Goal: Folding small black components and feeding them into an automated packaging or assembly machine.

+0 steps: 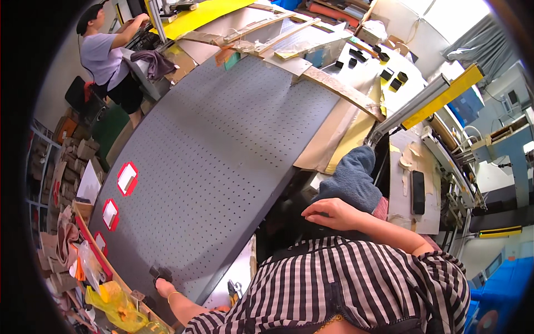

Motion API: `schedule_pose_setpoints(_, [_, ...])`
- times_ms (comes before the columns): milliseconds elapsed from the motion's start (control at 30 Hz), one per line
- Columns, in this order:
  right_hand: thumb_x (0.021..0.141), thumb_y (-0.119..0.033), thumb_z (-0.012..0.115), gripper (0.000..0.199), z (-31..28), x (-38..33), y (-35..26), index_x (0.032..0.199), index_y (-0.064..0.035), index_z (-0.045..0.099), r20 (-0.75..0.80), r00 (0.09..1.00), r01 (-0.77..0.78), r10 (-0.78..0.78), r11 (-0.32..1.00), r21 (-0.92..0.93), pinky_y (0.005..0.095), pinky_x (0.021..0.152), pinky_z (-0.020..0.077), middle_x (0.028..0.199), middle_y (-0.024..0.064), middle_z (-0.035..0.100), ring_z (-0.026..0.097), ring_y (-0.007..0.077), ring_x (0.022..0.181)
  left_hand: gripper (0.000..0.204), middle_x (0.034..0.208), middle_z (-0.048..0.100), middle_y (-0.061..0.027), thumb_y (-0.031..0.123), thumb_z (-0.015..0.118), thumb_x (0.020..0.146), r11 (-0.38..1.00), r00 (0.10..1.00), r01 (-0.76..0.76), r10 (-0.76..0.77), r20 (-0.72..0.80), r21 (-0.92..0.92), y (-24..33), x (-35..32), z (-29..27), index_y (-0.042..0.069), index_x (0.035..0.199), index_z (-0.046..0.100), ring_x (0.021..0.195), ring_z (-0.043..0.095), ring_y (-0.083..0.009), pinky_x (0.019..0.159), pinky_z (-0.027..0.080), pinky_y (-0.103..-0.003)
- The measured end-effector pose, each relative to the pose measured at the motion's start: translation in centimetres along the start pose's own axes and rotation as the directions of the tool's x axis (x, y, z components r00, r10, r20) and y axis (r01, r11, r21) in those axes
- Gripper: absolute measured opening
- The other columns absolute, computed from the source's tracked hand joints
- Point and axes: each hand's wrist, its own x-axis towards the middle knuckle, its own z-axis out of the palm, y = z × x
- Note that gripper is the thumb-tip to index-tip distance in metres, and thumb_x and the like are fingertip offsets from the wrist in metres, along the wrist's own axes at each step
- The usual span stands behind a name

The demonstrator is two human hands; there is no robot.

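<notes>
Dark blocks [159,271] are pinched by the left grip [163,284] near the lower end of the broad perforated desk [194,156]; the right grip [332,214], loosely spread, is held beyond its right edge.

grey perforated surface [206,145] | red-bordered white patches [128,178] | dark blocks [161,272], near end

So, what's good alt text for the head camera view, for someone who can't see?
A person's left hand is at a dark piece on a grey perforated board; the loosely curled right hand is near a blue cloth. Another person stands at upper left.
</notes>
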Motion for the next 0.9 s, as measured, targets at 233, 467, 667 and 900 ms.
schedule_pose_setpoints(233, [0.093,-0.021,0.059,0.025,-0.3,-5.0,0.9,0.108,-0.0025,0.065,-0.066,0.996,0.054,-0.052,0.998,0.021,0.0366,0.083,0.0513,0.099,0.014,0.068,0.065,0.0284,0.092,0.01,0.085,0.068,-0.0091,0.003,0.065,0.08,0.808,0.848,-0.529,0.515,-0.128,-0.258,6.9,-1.3,0.9,0.005,0.09,0.068,0.073,0.066,-0.0247,0.068,0.056,-0.037])
schedule_pose_setpoints(467, [0.088,-0.017,0.065,0.025,-6.4,-14.2,1.5,0.11,-0.0045,0.064,-0.391,0.902,0.149,-0.182,0.982,-0.114,0.0362,0.084,0.0503,0.102,0.0123,0.067,0.064,0.0285,0.095,0.013,0.085,0.066,-0.0037,0.0,0.064,0.087,-0.075,0.044,-0.411,0.994,-0.102,-0.908,36.2,-39.5,-17.1,-0.001,0.1,0.066,0.076,0.062,-0.0107,0.067,0.052,-0.025])
schedule_pose_setpoints(667, [0.079,-0.027,0.075,0.048,-12.0,-26.4,1.0,0.123,-0.0145,0.06,-0.734,0.61,-0.039,-0.3,0.913,-0.406,0.0431,0.097,0.042,0.123,0.0096,0.06,0.054,0.0287,0.113,0.014,0.084,0.066,-0.0074,-0.003,0.065,0.083,-0.668,-0.622,-0.401,0.701,-0.349,-0.626,39.8,-64.1,-25.8,0.0,0.096,0.068,0.073,0.064,-0.0124,0.065,0.05,-0.024])
schedule_pose_setpoints(900, [0.081,-0.027,0.074,0.047,-12.7,-40.9,7.1,0.122,-0.0079,0.06,-0.874,0.475,-0.171,-0.102,0.964,-0.205,0.039,0.096,0.0433,0.119,0.0113,0.062,0.057,0.0291,0.11,0.013,0.088,0.067,-0.0066,-0.001,0.065,0.085,-0.706,-0.811,-0.165,0.494,-0.313,-0.689,41.1,-81.3,-25.0,0.001,0.097,0.069,0.068,0.061,-0.0094,0.061,0.048,-0.022])
